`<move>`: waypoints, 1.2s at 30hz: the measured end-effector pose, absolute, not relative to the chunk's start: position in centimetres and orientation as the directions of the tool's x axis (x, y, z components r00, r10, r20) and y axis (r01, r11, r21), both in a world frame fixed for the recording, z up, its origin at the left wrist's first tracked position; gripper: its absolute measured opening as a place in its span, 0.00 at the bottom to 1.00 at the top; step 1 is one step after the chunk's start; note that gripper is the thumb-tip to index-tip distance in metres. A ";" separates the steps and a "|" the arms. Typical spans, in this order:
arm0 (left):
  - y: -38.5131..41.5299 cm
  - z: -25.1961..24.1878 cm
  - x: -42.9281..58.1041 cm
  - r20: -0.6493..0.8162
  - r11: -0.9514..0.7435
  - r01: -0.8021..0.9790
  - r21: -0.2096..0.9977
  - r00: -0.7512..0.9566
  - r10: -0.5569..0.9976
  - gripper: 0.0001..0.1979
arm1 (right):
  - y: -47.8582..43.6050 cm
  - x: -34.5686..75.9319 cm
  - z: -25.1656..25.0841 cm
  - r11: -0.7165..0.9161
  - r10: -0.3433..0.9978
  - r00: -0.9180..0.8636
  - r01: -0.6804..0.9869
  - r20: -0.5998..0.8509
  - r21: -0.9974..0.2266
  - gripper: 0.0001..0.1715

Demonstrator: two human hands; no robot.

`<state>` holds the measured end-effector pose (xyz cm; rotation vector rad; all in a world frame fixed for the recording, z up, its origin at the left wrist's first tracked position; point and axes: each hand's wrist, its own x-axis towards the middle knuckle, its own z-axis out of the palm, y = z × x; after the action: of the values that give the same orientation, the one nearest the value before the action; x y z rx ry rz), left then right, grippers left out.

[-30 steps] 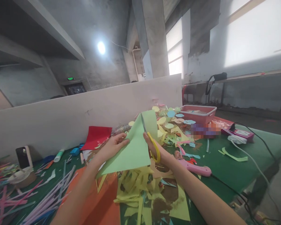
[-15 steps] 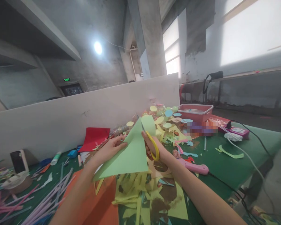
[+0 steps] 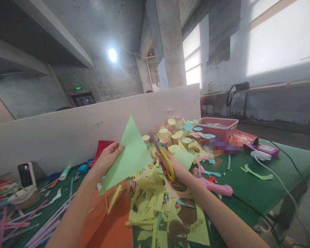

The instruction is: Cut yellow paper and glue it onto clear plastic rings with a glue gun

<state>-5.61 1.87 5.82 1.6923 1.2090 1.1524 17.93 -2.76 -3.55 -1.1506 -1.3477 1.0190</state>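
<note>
My left hand (image 3: 109, 157) pinches the left edge of a light green paper sheet (image 3: 129, 151), which is held up with a pointed corner at the top. In my right hand (image 3: 172, 165) are yellow-handled scissors (image 3: 167, 163), their blades pointing up and to the left, apart from the sheet. A separate light green paper piece (image 3: 184, 157) lies just behind my right hand. Beneath both hands is a heap of yellow paper scraps (image 3: 150, 198). An orange sheet (image 3: 107, 224) lies under my left forearm.
A pink glue gun (image 3: 218, 187) with a black cord lies right of my right hand. Paper discs (image 3: 179, 134) and a pink basket (image 3: 218, 126) stand farther back. At left are a phone (image 3: 26, 175), a tub (image 3: 24, 198) and pink strips. A white board (image 3: 67, 125) borders the table.
The scissors have come away from the green sheet, and a cut-off piece has dropped behind my right hand. My left hand has moved left with the remaining sheet, now pointed at the top.
</note>
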 end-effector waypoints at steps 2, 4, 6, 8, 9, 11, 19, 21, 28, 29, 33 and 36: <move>2.1 5.9 -5.8 0.271 -0.285 0.248 0.926 0.090 0.958 0.19 | -2.4 18.0 -3.9 0.193 0.979 0.025 0.212 0.202 -0.958 0.31; 2.3 6.0 -6.1 0.299 -0.298 0.207 0.932 0.029 0.954 0.19 | -2.3 18.1 -4.0 0.217 0.966 0.063 0.320 0.249 -0.922 0.29; 2.6 6.0 -6.4 0.329 -0.320 0.167 0.932 -0.027 0.944 0.19 | -2.7 17.9 -3.9 0.246 0.944 0.089 0.456 0.319 -0.855 0.26; 2.7 6.2 -6.8 0.364 -0.352 0.131 0.927 -0.073 0.929 0.21 | -3.2 17.5 -3.7 0.284 0.908 0.046 0.661 0.415 -0.695 0.21; 2.8 6.2 -7.0 0.381 -0.370 0.117 0.922 -0.089 0.920 0.21 | -3.5 17.2 -3.6 0.304 0.891 -0.010 0.757 0.455 -0.579 0.18; 2.7 6.4 -7.2 0.409 -0.399 0.101 0.911 -0.112 0.906 0.23 | -4.1 16.3 -3.5 0.324 0.874 -0.128 0.872 0.469 -0.367 0.16; 2.6 5.5 -6.6 0.402 -0.390 0.125 0.912 -0.086 0.912 0.21 | -5.0 13.7 -5.6 0.190 0.941 -0.066 0.915 0.333 -0.355 0.13; 2.6 4.9 -6.0 0.376 -0.366 0.144 0.919 -0.046 0.925 0.19 | -4.9 13.8 -6.1 0.163 0.950 -0.036 0.906 0.311 -0.392 0.14; 2.3 4.1 -4.2 0.295 -0.311 0.192 0.931 0.108 0.949 0.19 | -4.2 14.9 -4.0 0.267 0.923 -0.010 0.734 0.384 -0.624 0.17; 2.2 4.2 -4.1 0.293 -0.313 0.202 0.928 0.121 0.948 0.20 | -4.1 15.0 -3.6 0.282 0.925 -0.005 0.681 0.381 -0.676 0.23; 1.7 4.3 -4.1 0.300 -0.334 0.265 0.904 0.162 0.940 0.21 | -4.2 14.8 -2.9 0.255 0.966 0.022 0.121 0.259 -0.959 0.36; 1.5 4.3 -3.9 0.306 -0.354 0.317 0.880 0.191 0.933 0.20 | -4.2 14.7 -3.0 0.323 0.946 0.036 -0.026 0.322 -0.946 0.27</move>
<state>-3.86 1.50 4.34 1.7939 1.1748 1.1619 14.70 -4.18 -3.04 -0.9572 -1.3018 0.9574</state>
